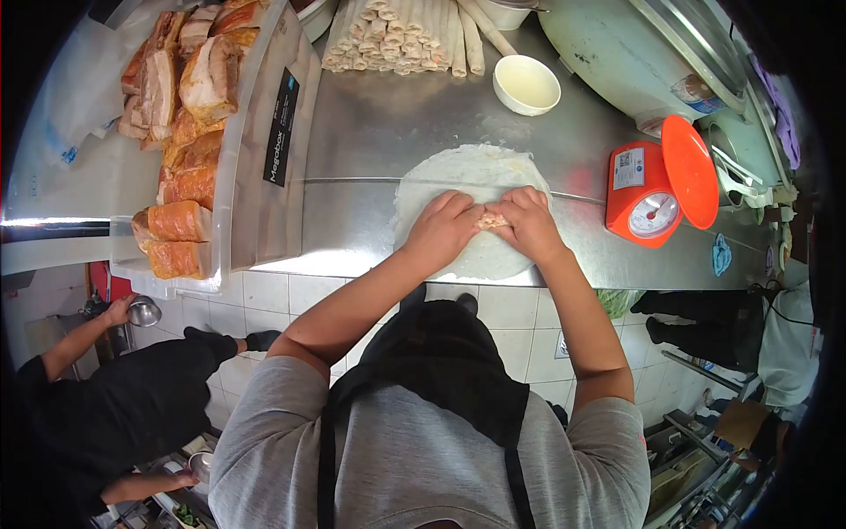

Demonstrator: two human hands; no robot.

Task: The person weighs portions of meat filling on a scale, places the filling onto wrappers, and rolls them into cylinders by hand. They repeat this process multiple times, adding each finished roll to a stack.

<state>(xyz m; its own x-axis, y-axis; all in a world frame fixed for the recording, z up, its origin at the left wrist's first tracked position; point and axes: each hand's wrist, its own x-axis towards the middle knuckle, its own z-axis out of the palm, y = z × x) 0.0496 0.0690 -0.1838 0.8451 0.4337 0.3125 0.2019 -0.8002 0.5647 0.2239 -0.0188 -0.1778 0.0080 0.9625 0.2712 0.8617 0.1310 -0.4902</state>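
A pale, round stack of thin wrapper sheets (480, 166) lies on the steel counter in front of me. My left hand (442, 227) and my right hand (530, 222) meet over its middle, fingers curled inward. Between them shows a lump of pinkish minced filling (491, 219), pressed from both sides. My fingers and thumbs cover most of it. Beyond the sheets stands a small cream bowl (527, 86) with pale liquid inside.
Rolled wrappers (388, 37) are piled at the back. A plastic bin (264, 212) holding pork slabs (189, 167) stands left. An orange scale (636, 189) sits right, near a blue cloth (722, 256). One co-worker (132, 397) is at left, another (740, 326) at right.
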